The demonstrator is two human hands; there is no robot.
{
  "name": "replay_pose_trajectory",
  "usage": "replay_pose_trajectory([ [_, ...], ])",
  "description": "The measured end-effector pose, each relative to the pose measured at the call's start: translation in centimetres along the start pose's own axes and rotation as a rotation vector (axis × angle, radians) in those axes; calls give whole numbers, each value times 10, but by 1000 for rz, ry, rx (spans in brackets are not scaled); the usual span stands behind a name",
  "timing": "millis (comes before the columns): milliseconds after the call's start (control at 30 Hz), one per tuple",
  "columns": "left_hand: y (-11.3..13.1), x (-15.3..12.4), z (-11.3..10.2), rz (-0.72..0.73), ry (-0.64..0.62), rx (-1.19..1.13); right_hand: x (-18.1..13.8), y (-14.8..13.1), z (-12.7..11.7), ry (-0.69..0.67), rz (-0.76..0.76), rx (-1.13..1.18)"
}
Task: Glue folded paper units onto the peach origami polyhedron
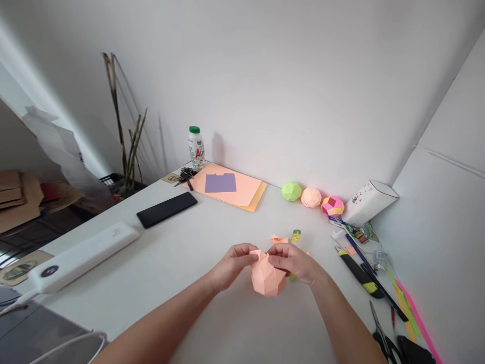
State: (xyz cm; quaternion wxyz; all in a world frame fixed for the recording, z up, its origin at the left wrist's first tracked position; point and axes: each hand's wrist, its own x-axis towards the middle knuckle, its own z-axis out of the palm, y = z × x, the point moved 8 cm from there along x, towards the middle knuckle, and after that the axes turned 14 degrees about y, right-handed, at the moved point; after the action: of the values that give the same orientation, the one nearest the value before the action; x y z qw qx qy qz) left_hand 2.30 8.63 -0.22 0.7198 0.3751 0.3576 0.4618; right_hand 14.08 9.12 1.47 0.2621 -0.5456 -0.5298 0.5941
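Note:
Between my two hands is a peach paper polyhedron (268, 278), its faceted underside rounded and its upper edge still made of loose pointed flaps. My left hand (235, 264) pinches a flap at its upper left between thumb and fingers. On the upper right, my right hand (293, 260) grips another flap the same way. Partly hidden behind my right hand lie a green-and-yellow tube (296, 235) and some peach paper scraps (278, 239).
Finished paper balls in green (291, 191), peach (311, 197) and pink-yellow (332, 206) line the wall. A box cutter (359, 273) and scissors (383, 333) lie right. Paper sheets (246, 188), a bottle (196, 147), a black phone (166, 210) and a white power strip (85, 257) are left.

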Motion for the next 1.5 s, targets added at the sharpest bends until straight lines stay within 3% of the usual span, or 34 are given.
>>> replay_pose_trajectory([
  [200, -1, -1, 0, 1, 22, 77, 4, -4, -6, 26, -62, 2],
  [567, -7, -1, -1, -27, 42, 142, 1, -13, -15, 130, -222, -294],
  [1500, -12, 2, -3, -45, 56, 143, -4, -25, -13, 117, -339, -333],
])
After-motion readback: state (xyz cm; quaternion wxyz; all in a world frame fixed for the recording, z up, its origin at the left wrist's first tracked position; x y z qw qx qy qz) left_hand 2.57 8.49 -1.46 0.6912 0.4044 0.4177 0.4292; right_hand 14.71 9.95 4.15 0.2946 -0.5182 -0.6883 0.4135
